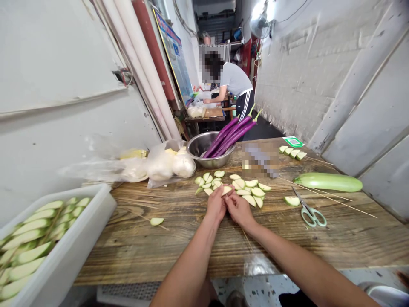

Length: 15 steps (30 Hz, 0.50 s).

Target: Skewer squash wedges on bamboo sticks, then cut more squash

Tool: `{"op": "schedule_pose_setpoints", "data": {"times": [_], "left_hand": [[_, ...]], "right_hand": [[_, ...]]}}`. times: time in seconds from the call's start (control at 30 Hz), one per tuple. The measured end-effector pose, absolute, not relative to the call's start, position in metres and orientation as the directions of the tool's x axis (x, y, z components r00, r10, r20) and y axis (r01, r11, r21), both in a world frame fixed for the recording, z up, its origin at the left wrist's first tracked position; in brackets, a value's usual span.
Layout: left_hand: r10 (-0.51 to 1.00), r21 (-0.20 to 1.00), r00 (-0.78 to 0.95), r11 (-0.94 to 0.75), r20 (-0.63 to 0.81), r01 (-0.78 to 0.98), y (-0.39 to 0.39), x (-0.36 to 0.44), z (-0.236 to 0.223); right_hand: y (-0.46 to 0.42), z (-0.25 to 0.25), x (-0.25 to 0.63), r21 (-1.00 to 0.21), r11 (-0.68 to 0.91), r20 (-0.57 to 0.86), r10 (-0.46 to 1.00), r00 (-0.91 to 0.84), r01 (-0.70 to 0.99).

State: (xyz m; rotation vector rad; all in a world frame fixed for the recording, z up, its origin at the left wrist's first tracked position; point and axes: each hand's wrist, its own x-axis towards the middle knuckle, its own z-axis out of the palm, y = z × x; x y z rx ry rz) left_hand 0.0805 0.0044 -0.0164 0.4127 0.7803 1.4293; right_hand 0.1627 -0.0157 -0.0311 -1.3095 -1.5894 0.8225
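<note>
Head camera view: a person's two bare hands are working over a brown wooden table. The left hand is grasping a pale green-edged slice at the table's middle, just beside a loose group of similar slices. The right hand is meeting it, fingers curling inward; whether they are pinching the slice or a stick, I cannot tell. A thin stick is showing below the right wrist.

Risks, as a judgement: if a stick is being pushed through the slice, its point could be pricking the left fingers, since both hands are sitting so close. Piercing too near the thin edge could be splitting the slice. Damp slices could be slipping. Scissors are lying to the right, near enough for a careless forearm to be knocking them. The long green squash is resting on its rounded side, so a bump could be sending it rolling.

Writing: a green-and-white card at the far edge is carrying a square code; its small print is not reading clearly. A blue wall poster is showing lettering, too slanted and blurred to read.
</note>
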Motion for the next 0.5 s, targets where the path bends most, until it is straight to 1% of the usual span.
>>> {"op": "schedule_pose_setpoints", "data": {"times": [0.1,0.2,0.43,0.5], "left_hand": [[0.967,0.674,-0.072,0.117,-0.246,-0.729,0.006,0.078,-0.016],[0.962,0.676,-0.073,0.130,-0.263,-0.725,0.005,0.080,-0.018],[0.980,0.711,-0.006,0.141,-0.200,-0.689,0.000,0.089,-0.020],[0.978,0.716,-0.012,0.145,-0.209,-0.683,0.000,0.088,-0.020]], "right_hand": [[-0.019,-0.030,0.162,-0.867,0.254,0.238,0.967,-0.091,0.428],[-0.020,-0.029,0.163,-0.857,0.267,0.250,0.963,-0.099,0.441],[-0.015,-0.033,0.165,-0.873,0.242,0.250,0.967,-0.036,0.424],[-0.014,-0.034,0.165,-0.879,0.232,0.242,0.970,-0.029,0.415]]}}
